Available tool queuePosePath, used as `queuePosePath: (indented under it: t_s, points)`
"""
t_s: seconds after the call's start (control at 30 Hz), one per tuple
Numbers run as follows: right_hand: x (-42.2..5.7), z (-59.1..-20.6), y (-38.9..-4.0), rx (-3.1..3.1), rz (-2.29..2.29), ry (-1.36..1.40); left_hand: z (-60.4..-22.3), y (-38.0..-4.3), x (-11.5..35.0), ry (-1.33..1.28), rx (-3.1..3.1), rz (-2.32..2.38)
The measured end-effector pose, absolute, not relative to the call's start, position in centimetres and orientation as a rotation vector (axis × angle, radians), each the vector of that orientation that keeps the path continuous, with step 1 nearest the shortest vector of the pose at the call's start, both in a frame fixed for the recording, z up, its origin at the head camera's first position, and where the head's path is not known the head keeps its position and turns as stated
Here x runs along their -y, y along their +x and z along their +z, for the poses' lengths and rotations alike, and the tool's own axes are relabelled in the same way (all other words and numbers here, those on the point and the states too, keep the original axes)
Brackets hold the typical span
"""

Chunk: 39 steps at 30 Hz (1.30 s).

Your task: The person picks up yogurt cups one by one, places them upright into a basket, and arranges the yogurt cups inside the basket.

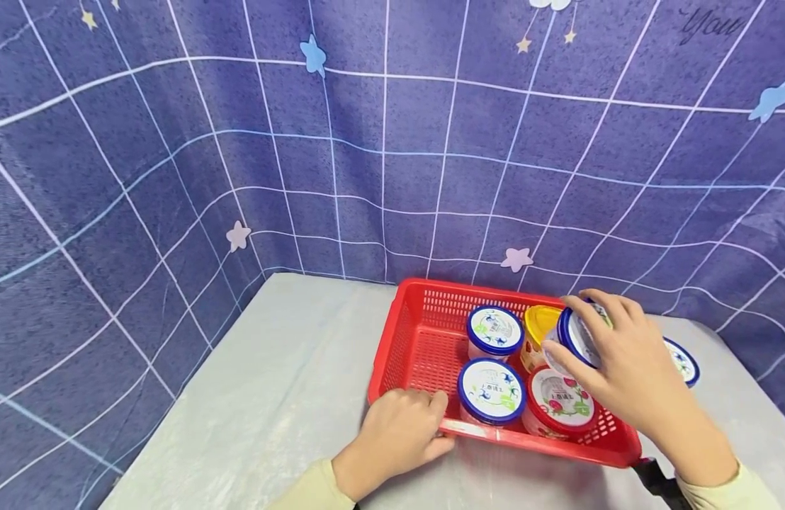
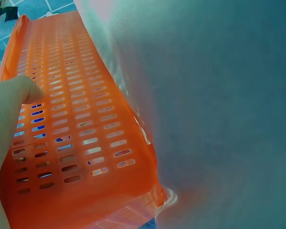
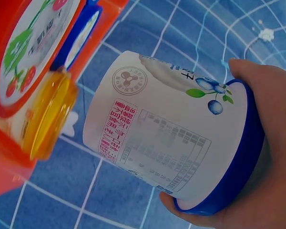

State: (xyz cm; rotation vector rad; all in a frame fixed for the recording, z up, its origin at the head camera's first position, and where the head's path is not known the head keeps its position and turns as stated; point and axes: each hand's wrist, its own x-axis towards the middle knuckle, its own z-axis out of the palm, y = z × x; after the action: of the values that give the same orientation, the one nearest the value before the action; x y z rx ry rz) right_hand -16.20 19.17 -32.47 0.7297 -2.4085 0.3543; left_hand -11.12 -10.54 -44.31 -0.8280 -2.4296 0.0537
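Note:
In the head view, my left hand (image 1: 402,432) grips the front rim of a red plastic basket (image 1: 424,347) near its left corner. Its thumb (image 2: 26,90) presses on the basket's slotted outer wall in the left wrist view. My right hand (image 1: 641,361) holds a white tub with a blue lid (image 3: 157,129) and printed blueberries, tilted over the basket's right end. Inside the basket stand a rear blue-lidded tub (image 1: 494,329), a front blue-lidded tub (image 1: 491,392), a red-lidded tub (image 1: 561,400) with strawberries, and a yellow-lidded tub (image 1: 541,322).
Another blue-lidded tub (image 1: 682,361) is past the basket's right end, partly hidden by my right hand. The basket stands on a pale grey table (image 1: 252,397). A blue grid-patterned curtain (image 1: 380,170) hangs close behind the table and along its left side.

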Motion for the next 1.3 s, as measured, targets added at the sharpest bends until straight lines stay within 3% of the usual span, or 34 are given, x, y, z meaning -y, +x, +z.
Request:
queuePosePath:
  t_s: [1.3]
  points:
    - [-7.8, -32.6, -18.1, 2.359, 0.189, 1.189, -44.6, -11.3, 10.7, -0.839, 2.346, 0.137]
